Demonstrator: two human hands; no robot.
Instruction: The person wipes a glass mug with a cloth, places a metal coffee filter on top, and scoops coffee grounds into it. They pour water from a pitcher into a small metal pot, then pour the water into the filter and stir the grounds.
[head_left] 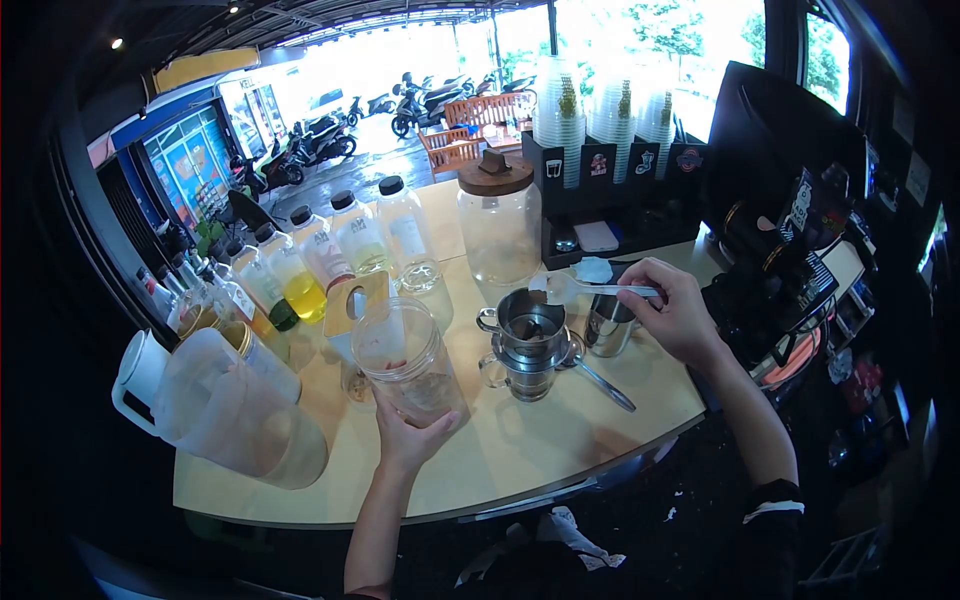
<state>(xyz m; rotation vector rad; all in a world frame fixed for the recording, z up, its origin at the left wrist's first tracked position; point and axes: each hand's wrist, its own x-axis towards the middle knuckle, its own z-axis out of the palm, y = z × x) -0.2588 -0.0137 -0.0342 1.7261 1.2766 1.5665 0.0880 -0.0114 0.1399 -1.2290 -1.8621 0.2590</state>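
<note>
My left hand (415, 432) is wrapped round the lower part of a clear, wide-mouthed jar (425, 372), which appears open at the top. Between the fingers of my right hand (672, 305) is the handle of a pale plastic spoon (565, 289), its bowl pointing left. Below that bowl stands a metal coffee drip filter (532, 325) with dark contents, set on a handled glass cup (525, 380). Right of the filter is a stainless steel cup (608, 330), under my right hand. A metal spoon (608, 388) lies on the table beside the filter.
A large glass jar with a wooden lid (497, 177) stands behind the filter. Several bottles (303, 290) line the table's left side, with a white-lidded pitcher (235, 410) nearer me. Stacked plastic cups (560, 110) rise from a black holder (620, 165). Dark equipment (770, 220) stands right.
</note>
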